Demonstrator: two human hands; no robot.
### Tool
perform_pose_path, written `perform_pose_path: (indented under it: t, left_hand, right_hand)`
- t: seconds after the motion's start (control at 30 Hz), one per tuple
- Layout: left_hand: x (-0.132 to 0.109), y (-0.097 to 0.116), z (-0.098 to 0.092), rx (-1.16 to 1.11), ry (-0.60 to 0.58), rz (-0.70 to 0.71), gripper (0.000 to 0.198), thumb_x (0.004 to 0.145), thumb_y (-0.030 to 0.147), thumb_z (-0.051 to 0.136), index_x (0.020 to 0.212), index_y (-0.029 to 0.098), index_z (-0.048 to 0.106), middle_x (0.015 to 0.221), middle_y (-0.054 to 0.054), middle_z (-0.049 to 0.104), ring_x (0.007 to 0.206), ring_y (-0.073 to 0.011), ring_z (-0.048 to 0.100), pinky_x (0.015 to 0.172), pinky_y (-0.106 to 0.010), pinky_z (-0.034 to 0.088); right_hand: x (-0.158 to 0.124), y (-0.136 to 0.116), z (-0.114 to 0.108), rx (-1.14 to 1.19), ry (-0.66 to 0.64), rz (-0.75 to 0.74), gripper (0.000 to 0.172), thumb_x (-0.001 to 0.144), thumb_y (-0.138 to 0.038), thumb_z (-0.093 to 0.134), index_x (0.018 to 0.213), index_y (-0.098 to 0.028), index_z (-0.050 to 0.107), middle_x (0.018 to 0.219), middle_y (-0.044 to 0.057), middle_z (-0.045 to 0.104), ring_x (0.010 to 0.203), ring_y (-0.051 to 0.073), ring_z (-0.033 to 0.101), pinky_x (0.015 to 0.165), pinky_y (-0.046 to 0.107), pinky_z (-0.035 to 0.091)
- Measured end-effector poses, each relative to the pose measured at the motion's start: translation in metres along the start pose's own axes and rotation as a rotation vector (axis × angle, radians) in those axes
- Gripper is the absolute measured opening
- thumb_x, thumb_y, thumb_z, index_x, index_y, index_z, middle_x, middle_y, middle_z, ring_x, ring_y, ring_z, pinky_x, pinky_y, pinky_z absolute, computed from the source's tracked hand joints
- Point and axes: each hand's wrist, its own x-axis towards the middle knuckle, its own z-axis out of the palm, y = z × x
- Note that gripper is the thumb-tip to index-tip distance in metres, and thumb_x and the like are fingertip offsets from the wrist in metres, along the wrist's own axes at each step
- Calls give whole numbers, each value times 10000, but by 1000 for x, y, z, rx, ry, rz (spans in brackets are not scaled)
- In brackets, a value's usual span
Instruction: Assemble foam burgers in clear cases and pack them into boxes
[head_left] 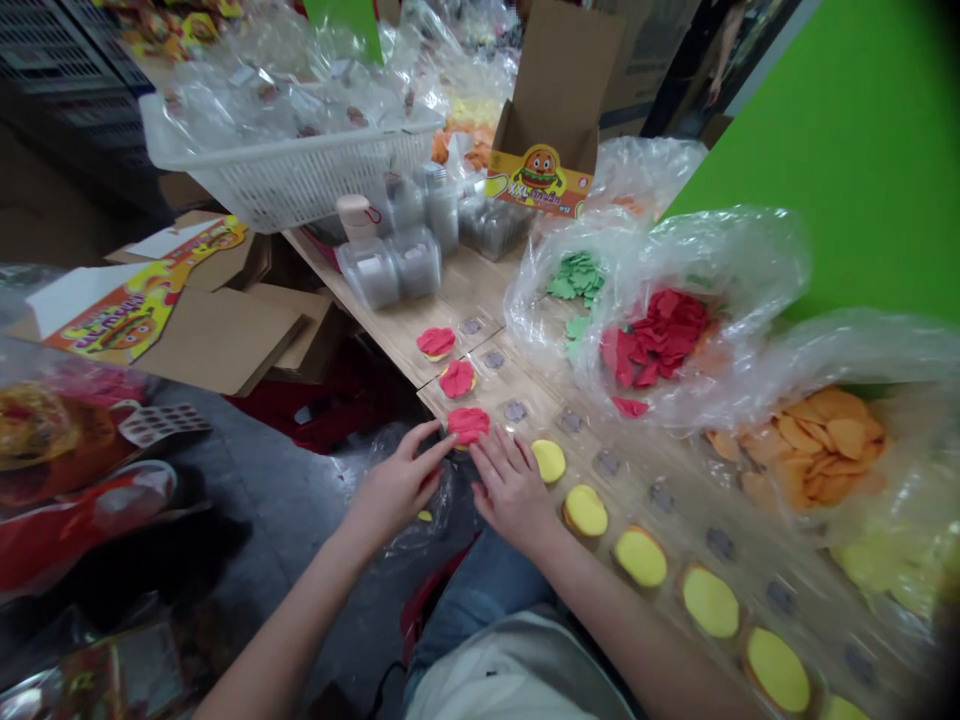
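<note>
At the near edge of the table, a wavy red piece (468,425) lies on a small round stack, the third in a row of red-topped ones. My left hand (401,480) reaches its left side, with outstretched fingertips at the rim. From the right, my right hand (514,485) rests its extended fingers on or against the same red piece. Beyond it are two more red-topped stacks, one nearer (457,379) and one farther (436,343). To the right, a line of stacks topped with yellow discs (548,460) runs along the edge.
Behind the stacks run clear trays with grey spots (571,420). Plastic bags hold green pieces (577,277), red pieces (660,335) and orange discs (829,440). Clear containers (390,265), a white basket (300,175) and a burger-print box (544,175) stand farther back. Flattened cartons (217,335) lie left.
</note>
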Motion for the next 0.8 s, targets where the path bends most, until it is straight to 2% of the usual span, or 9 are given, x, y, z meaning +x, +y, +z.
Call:
perform_pose_path:
  t: [0.1,0.17,0.27,0.37,0.47,0.57,0.67,0.73,0.8]
  left_hand:
    - [0,0,1,124,-113,75,546,840,196,385,1355,359,304,1429,-16,334,1082,-214,546,758,-285,494]
    - [5,2,3,170,-142,85,586,824,163,387,1372,338,275,1419,-29,356,1018,-219,583,743,-293,492]
    - [18,8,3,185,-148,92,583,787,115,407,1340,293,355,1392,-62,394,967,-220,604,725,-286,486]
    - [33,13,-6,146,-182,108,528,750,85,427,1244,265,479,1320,-71,475,919,-204,617,716,-272,479]
    - [38,11,-22,-5,-151,118,439,755,131,448,1162,268,541,1240,-49,534,970,-195,590,799,-279,459]
    - [33,14,-29,-288,102,-43,213,781,272,501,953,225,617,1040,-51,604,951,-191,570,857,-296,436]
    - [25,37,-14,-840,326,-434,252,772,410,535,865,182,586,812,-29,607,743,-155,584,716,-276,482]
    - [24,63,3,-1282,364,-662,294,774,429,538,912,171,569,785,-16,609,672,-126,581,649,-247,491]
    - [26,88,16,-1646,334,-748,257,781,390,544,910,170,574,815,-15,621,694,-109,594,680,-231,498]
  right_hand:
    - [-3,0,0,-17,-21,25,490,860,-282,447,1329,-154,388,1392,93,372,1342,278,166,1059,514,204]
    - [0,-2,3,-21,-12,51,491,862,-271,441,1334,-153,379,1394,99,367,1345,273,158,1059,514,205]
    - [10,-2,8,-19,-6,67,493,841,-247,464,1316,-133,400,1373,125,393,1343,278,164,1056,530,195]
    - [18,3,6,2,-10,52,447,809,-213,492,1248,-129,475,1295,128,483,1326,276,213,1060,533,186]
    - [16,12,-8,90,93,93,395,811,-176,462,1202,-159,516,1259,106,512,1285,260,297,1047,493,247]
    - [5,11,-26,326,224,284,316,841,-199,424,1127,-181,555,1114,102,581,1101,230,486,938,419,397]
    - [-5,-5,-35,690,173,476,294,864,-307,438,1107,-187,551,946,73,613,833,176,583,707,306,500]
    - [-8,-17,-36,807,124,507,324,845,-351,484,1118,-191,551,942,63,616,806,168,585,684,289,501]
    - [-12,-22,-35,762,171,517,314,821,-338,520,1093,-192,573,975,69,616,881,189,574,781,326,481]
